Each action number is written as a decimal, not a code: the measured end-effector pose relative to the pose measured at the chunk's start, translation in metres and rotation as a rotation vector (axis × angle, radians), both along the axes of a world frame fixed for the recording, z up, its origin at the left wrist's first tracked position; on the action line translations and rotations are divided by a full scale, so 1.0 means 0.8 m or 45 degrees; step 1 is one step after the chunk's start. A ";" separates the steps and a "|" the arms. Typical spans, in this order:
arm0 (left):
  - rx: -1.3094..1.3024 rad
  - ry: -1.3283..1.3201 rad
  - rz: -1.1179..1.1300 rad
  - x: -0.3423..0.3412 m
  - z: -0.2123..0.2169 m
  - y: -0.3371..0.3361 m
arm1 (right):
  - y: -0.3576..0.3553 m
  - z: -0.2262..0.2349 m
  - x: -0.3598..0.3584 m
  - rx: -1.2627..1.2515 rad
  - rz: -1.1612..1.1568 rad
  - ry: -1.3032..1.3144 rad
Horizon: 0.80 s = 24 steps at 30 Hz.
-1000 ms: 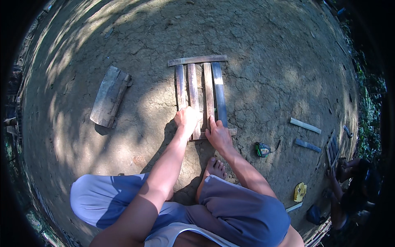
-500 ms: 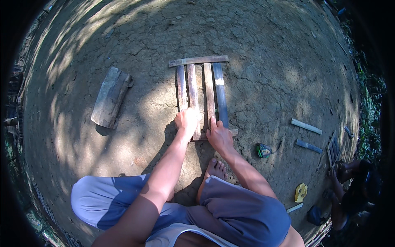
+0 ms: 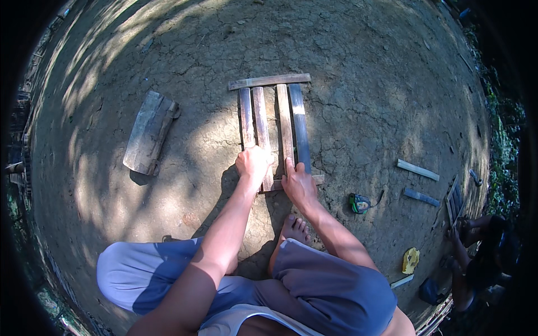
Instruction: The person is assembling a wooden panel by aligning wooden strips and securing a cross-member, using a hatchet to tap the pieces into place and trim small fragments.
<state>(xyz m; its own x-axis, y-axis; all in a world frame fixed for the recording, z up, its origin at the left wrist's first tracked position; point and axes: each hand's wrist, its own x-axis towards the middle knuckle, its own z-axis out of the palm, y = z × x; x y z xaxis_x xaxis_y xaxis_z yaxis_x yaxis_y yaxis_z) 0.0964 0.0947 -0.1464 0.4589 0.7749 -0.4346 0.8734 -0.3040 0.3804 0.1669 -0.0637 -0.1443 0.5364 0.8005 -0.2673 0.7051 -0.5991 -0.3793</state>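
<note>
Several wooden slats lie on the ground in a ladder-like layout. A far crosspiece (image 3: 269, 82) spans their upper ends, and a near crosspiece (image 3: 315, 180) shows in part at the lower ends. My left hand (image 3: 253, 164) is closed over the two left slats, the outer slat (image 3: 246, 115) and the inner slat (image 3: 260, 112); which one its fingers grip is partly hidden. With its index finger pointing along it, my right hand (image 3: 300, 182) grips the lower part of the third slat (image 3: 284, 115). A dark slat (image 3: 299, 120) runs beside that hand on the right.
A split log (image 3: 148, 134) lies to the left. On the right are a tape measure (image 3: 359, 203), a pale strip (image 3: 418, 169), a dark strip (image 3: 421, 197) and a yellow object (image 3: 411, 260). Another person (image 3: 487, 252) crouches at the far right beside more slats (image 3: 454, 201).
</note>
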 end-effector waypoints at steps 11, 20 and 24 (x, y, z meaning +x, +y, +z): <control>0.013 -0.098 0.001 -0.005 -0.010 -0.005 | -0.007 -0.018 -0.003 0.035 0.041 -0.105; 0.048 -0.061 -0.004 -0.011 -0.010 0.004 | 0.002 -0.013 -0.009 -0.028 0.020 -0.073; 0.039 -0.106 -0.033 -0.004 -0.008 0.004 | 0.003 -0.003 -0.002 -0.005 -0.007 -0.062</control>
<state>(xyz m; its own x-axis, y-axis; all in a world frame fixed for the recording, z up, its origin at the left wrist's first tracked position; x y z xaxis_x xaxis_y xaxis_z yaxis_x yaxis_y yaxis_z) 0.0929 0.0980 -0.1529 0.5124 0.7749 -0.3701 0.8310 -0.3388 0.4412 0.1651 -0.0610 -0.1469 0.5530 0.7967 -0.2437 0.7197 -0.6042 -0.3421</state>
